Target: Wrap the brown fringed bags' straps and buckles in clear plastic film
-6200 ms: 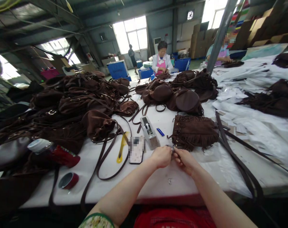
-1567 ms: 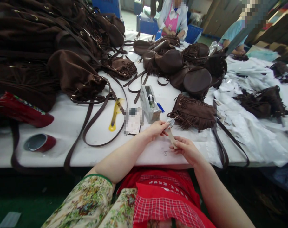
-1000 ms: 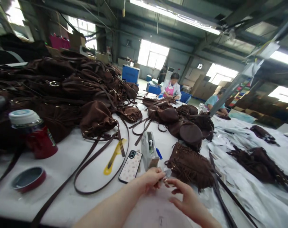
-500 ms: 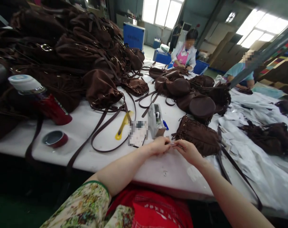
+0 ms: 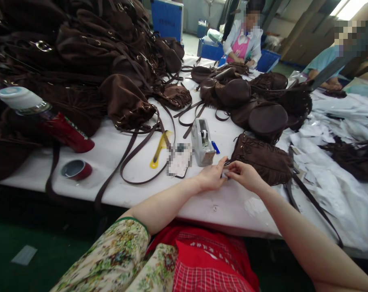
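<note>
My left hand point(image 5: 212, 179) and right hand point(image 5: 245, 177) meet above the white table point(image 5: 220, 199). The fingertips of both are pinched shut on a small pale piece point(image 5: 223, 174), just beside a brown fringed bag point(image 5: 264, 159) and near a grey tape dispenser point(image 5: 202, 142).

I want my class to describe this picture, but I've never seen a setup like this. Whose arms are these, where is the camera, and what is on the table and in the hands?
No machine here: a person wears a camera on the head, so it looks down at their own left hand and right hand. Both pinch a small pale piece between fingertips; what it is cannot be told. On the white table lie a fringed bag beside the right hand, a tape dispenser, a phone, a yellow comb, a red bottle and a heap of brown bags. Two other people work at the far end.
</note>
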`<state>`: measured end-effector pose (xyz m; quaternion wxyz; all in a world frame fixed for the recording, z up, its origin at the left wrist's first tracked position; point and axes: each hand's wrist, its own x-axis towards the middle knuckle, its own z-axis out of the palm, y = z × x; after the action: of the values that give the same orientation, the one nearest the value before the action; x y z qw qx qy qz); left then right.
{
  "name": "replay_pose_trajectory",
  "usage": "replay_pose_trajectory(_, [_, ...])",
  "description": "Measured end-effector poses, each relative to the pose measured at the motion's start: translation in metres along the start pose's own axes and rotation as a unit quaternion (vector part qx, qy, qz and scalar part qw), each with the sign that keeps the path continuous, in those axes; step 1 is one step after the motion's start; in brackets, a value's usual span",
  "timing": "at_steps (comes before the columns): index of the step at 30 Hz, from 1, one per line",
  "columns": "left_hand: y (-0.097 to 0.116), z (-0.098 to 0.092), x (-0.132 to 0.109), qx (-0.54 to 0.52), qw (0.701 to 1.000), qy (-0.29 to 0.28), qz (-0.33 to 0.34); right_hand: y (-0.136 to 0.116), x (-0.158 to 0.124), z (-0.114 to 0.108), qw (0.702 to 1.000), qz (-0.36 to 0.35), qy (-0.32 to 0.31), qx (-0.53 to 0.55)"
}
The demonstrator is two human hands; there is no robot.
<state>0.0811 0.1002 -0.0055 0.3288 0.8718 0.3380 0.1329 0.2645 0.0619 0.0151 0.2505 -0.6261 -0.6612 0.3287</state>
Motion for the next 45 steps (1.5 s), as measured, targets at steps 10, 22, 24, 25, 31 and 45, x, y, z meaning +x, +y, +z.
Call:
replay_pose_trajectory(10, [-0.012,0.000,0.006,-0.109,0.993,-0.034,0.000,-0.006,0.004,-0.004,0.999,-0.040,0.000,-0.033])
replay_pose_trajectory(22, [-0.014,0.003,0.004,-0.339,0.930,-0.107,-0.094,-0.035,0.016,-0.016,0.938,-0.125,-0.113,-0.302])
replay_pose_trajectory(24, [-0.017,0.005,0.006,-0.408,0.898,-0.109,-0.124,-0.033,0.007,-0.011,0.914,-0.173,-0.079,-0.358])
replay_pose_trajectory(25, [-0.018,0.005,0.007,-0.437,0.882,-0.111,-0.134,-0.029,0.001,-0.008,0.905,-0.194,-0.066,-0.374])
replay_pose_trajectory(31, [-0.017,0.003,0.012,-0.552,0.799,-0.128,-0.202,-0.001,-0.032,0.008,0.896,-0.244,0.001,-0.372])
replay_pose_trajectory(45, [-0.014,0.010,0.011,-0.557,0.801,-0.108,-0.194,-0.016,-0.031,-0.001,0.944,-0.203,0.074,-0.249])
